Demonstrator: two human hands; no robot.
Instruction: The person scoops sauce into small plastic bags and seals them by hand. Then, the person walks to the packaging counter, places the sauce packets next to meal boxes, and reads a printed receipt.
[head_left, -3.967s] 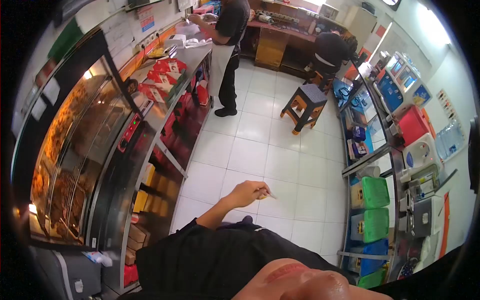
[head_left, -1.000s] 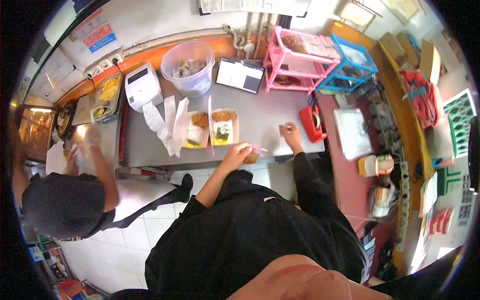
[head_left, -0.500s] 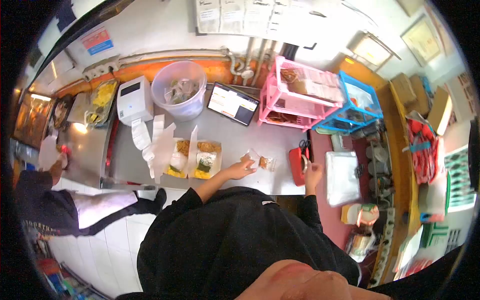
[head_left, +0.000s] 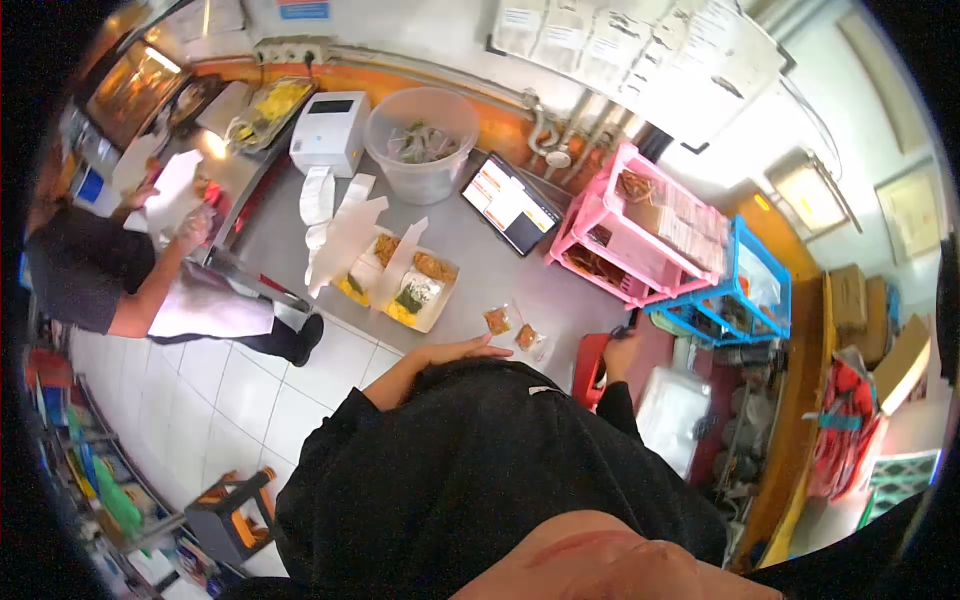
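My left hand (head_left: 465,350) is at the counter's front edge, empty, its fingers stretched out flat. Just beyond its fingertips lie two small clear sachets with orange-brown contents, the left sachet (head_left: 497,320) and the right sachet (head_left: 530,339). My right hand (head_left: 619,358) is beside a red container (head_left: 589,367), its fingers closed at the black handles of scissors (head_left: 629,326); the blades are not visible. Left of the sachets stand two open white food boxes: the right box (head_left: 432,317) and the left box (head_left: 343,262) hold fried pieces, yellow food and green leaf, with some white rice visible.
Behind are a label printer (head_left: 325,135), a clear bucket (head_left: 420,170), a tablet (head_left: 508,205), a pink rack (head_left: 640,240) and a blue rack (head_left: 745,290). At left, a co-worker (head_left: 100,270) holds a white box (head_left: 175,195). Clear plastic bags (head_left: 672,415) lie at right.
My left hand has let go of a sachet and drawn back to the counter edge. My right hand has moved up to the scissors' handles. The view has tilted, and the co-worker has turned.
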